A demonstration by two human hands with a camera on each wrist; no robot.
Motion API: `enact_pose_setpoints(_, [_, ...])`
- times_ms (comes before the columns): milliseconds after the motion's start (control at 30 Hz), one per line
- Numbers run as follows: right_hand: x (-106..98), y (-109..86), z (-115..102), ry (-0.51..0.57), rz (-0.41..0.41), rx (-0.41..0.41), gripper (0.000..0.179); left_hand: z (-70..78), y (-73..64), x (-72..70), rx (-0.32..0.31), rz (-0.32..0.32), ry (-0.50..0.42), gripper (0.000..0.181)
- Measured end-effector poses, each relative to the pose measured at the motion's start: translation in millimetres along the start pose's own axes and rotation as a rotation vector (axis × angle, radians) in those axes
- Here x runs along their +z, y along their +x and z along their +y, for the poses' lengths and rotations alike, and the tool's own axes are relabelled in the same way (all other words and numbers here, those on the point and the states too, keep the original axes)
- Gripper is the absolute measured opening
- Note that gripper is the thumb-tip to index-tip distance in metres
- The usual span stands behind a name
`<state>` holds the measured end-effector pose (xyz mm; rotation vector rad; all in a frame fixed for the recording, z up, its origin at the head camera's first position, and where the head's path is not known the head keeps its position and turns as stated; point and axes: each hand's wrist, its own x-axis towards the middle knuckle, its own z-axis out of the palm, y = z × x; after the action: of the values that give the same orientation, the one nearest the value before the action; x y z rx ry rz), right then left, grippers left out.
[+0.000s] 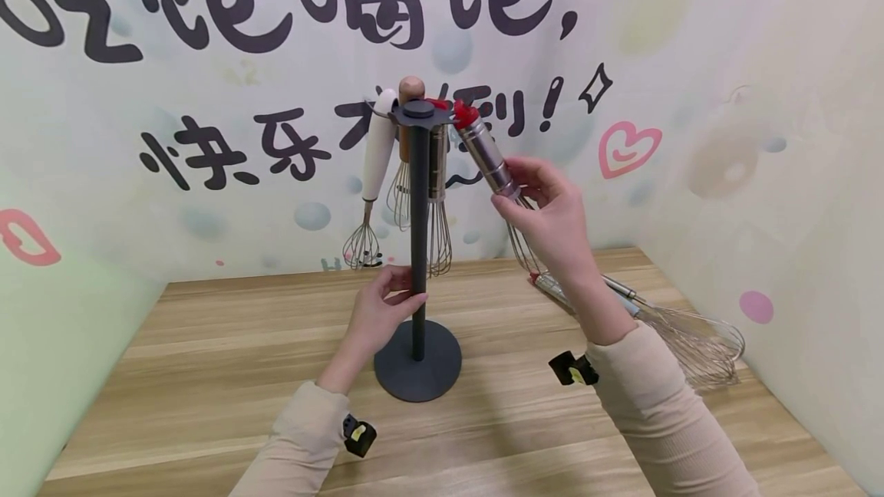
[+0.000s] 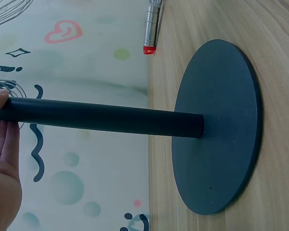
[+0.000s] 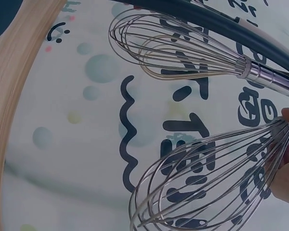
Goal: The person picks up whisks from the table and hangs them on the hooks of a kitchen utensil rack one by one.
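Note:
A dark grey stand [image 1: 418, 213] with a round base [image 1: 417, 386] stands upright on the table. My left hand [image 1: 378, 314] grips its post below the middle, thumb in front and fingers behind. My right hand [image 1: 555, 222] pinches a whisk [image 1: 486, 150] where its silver handle meets the wires. This whisk leans with its red end close to the hooked top of the stand [image 1: 418, 109] and its wires [image 3: 207, 168] hanging down. A white-handled whisk [image 1: 379, 148], a wooden-handled whisk [image 1: 412, 87] and another silver-handled whisk [image 1: 437, 163] hang from the top.
Several more whisks [image 1: 697, 347] lie at the table's right side, partly behind my right forearm; one has a red-tipped silver handle [image 2: 151, 31]. The wooden table [image 1: 228, 374] meets a printed backdrop [image 1: 276, 98] along its back edge.

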<state>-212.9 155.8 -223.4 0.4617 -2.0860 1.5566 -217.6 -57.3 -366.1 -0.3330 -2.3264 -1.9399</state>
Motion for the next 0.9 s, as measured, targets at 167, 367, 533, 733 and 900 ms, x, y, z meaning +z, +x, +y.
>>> enact_pose_setpoints(167, [3.0, -2.1, 0.5, 0.015, -0.027, 0.025, 0.044, -0.6, -0.1, 0.3, -0.005, 0.0, 0.004, 0.037])
enact_pose_setpoints(367, [7.3, -2.9, 1.8, 0.028, -0.053, 0.028, 0.045, -1.2, 1.1, 1.2, 0.004, 0.001, 0.005, 0.037])
enact_pose_setpoints(533, [11.3, -4.3, 3.9, 0.037, -0.096, 0.072, 0.048, -0.9, 0.8, 1.6, 0.004, -0.002, 0.005, 0.037])
enact_pose_setpoints(733, [16.5, -4.2, 5.4, 0.041, -0.131, 0.088, 0.049, 0.7, -0.2, 1.7, 0.004, 0.001, -0.001, 0.037])
enact_pose_setpoints(900, [20.8, -4.3, 5.6, 0.072, -0.144, 0.093, 0.048, 2.3, -1.0, 1.8, 0.009, -0.002, 0.006, 0.038])
